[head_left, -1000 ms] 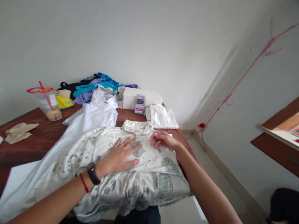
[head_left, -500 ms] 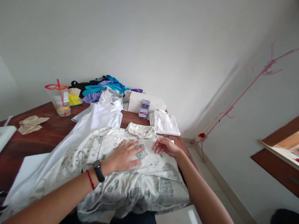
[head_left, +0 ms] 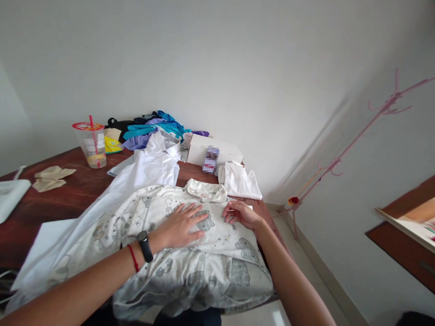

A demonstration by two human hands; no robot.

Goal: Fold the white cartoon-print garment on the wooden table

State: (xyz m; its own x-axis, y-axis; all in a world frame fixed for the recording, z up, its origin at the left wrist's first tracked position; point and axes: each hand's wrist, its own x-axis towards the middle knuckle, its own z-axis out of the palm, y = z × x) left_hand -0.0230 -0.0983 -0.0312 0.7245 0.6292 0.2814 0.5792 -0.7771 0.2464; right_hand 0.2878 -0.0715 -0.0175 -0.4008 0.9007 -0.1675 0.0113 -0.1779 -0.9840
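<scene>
Your left hand [head_left: 180, 225] lies flat, fingers spread, on the bear-print garment [head_left: 178, 247] spread over the near edge of the bench [head_left: 59, 200]. Your right hand [head_left: 242, 214] rests curled on the same garment, just beside its collar, fingers pinching the fabric.

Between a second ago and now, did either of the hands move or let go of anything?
Barely. The left hand stays flat on the pale bear-print pyjama top; the right hand stays curled at its right edge. Nothing was picked up or released; only the camera view shifted.
</scene>
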